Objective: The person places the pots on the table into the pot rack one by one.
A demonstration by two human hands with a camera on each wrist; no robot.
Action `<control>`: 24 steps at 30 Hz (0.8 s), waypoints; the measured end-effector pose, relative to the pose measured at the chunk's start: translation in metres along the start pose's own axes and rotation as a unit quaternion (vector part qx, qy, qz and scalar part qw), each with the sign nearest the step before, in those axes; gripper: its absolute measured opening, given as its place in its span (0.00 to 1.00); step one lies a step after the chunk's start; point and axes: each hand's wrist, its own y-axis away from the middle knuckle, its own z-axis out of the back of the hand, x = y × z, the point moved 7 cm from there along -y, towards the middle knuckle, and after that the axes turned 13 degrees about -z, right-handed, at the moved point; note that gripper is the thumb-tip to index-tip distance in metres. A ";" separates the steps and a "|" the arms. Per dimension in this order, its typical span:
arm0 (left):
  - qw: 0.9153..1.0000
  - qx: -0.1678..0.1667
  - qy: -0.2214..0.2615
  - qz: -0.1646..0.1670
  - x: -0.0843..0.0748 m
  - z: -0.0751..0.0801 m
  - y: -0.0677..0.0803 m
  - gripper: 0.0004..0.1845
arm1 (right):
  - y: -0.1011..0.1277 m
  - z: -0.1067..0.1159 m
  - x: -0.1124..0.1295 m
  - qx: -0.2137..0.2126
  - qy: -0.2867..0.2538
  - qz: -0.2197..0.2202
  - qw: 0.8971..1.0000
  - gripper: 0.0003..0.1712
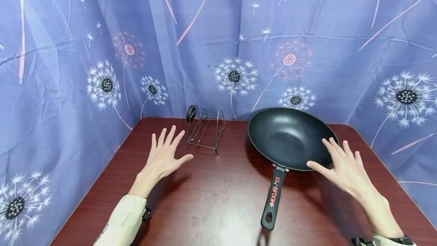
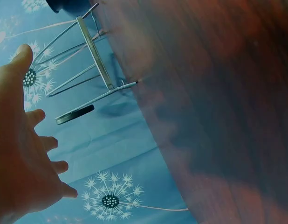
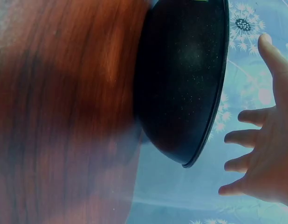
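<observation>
Wok [image 1: 290, 136] at table [image 1: 211, 196] 2 o'clock, handle [image 1: 274, 196] toward 6 | right hand [image 1: 341, 166] spread above rim, left hand [image 1: 164, 156] spread, both empty | likely heavy, rigid, slick; grip handle.

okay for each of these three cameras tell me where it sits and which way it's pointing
Head: on the head, facing forward and down at the table, pan and wire rack; both forearms and open hands show.
Left wrist: on the left wrist, facing past the left hand to the rack.
Right wrist: on the right wrist, facing past the right hand to the pan's underside.
Shared: the head view also shows the rack and pan.
</observation>
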 end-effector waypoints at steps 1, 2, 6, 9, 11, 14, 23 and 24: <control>1.000 -0.001 0.003 0.000 0.000 0.000 0.000 0.50 | 0.001 0.000 0.000 0.001 -0.001 0.000 1.000 0.57; 1.000 -0.003 0.005 -0.001 0.000 -0.001 0.000 0.50 | 0.001 0.000 0.000 0.001 -0.004 0.000 1.000 0.57; 1.000 -0.006 0.016 -0.001 0.000 -0.002 0.000 0.50 | 0.002 0.000 0.001 0.003 -0.013 0.002 1.000 0.56; 1.000 -0.007 0.024 0.000 -0.002 -0.002 0.000 0.49 | 0.004 0.001 0.002 0.002 -0.023 0.004 1.000 0.55; 0.999 -0.012 0.032 -0.001 -0.003 -0.001 0.000 0.49 | 0.005 0.002 0.003 -0.002 -0.031 0.008 0.999 0.54; 0.998 -0.020 0.058 0.002 -0.006 0.000 0.000 0.48 | 0.007 0.004 0.006 -0.012 -0.052 0.020 0.998 0.52; 0.993 -0.030 0.111 0.015 -0.008 0.000 0.003 0.44 | 0.015 0.003 0.012 0.011 -0.089 0.007 0.996 0.48; 0.993 -0.034 0.115 0.014 -0.008 0.000 0.003 0.43 | 0.016 0.003 0.013 0.009 -0.087 0.004 0.996 0.48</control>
